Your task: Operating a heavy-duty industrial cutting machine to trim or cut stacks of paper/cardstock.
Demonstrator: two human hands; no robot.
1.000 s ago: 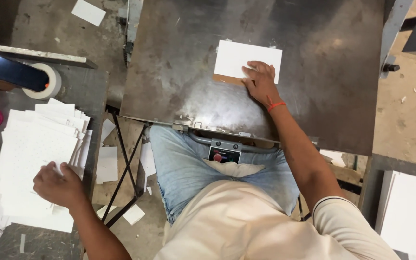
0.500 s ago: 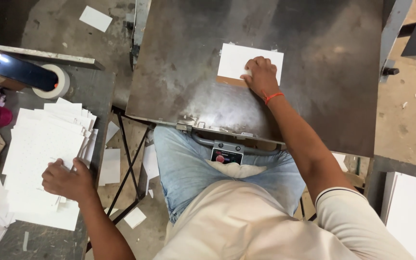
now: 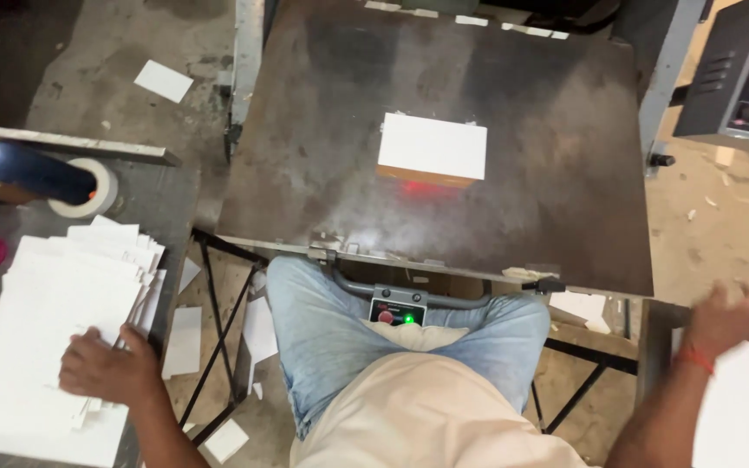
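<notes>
A small stack of white cards point(image 3: 433, 146) lies alone on the dark metal machine plate point(image 3: 322, 165), with a red glow under its near edge. My left hand point(image 3: 107, 368) rests at the near right part of a big pile of white sheets point(image 3: 49, 303) on the left bench, fingers curled on the top sheets. My right hand point(image 3: 723, 325), blurred and with fingers spread, hovers far to the right above another white pile point(image 3: 732, 407), well away from the plate.
A control panel point(image 3: 743, 78) with lit buttons stands at the top right. Under the plate's near edge sits a small box point(image 3: 400, 308) with a green light. A tape roll point(image 3: 88, 191) and a dark blue tube point(image 3: 36, 172) lie on the left bench. Paper scraps litter the floor.
My right hand has left the cards on the plate and swung out to the right pile. My left hand stays on the left pile, drawn slightly nearer to me.
</notes>
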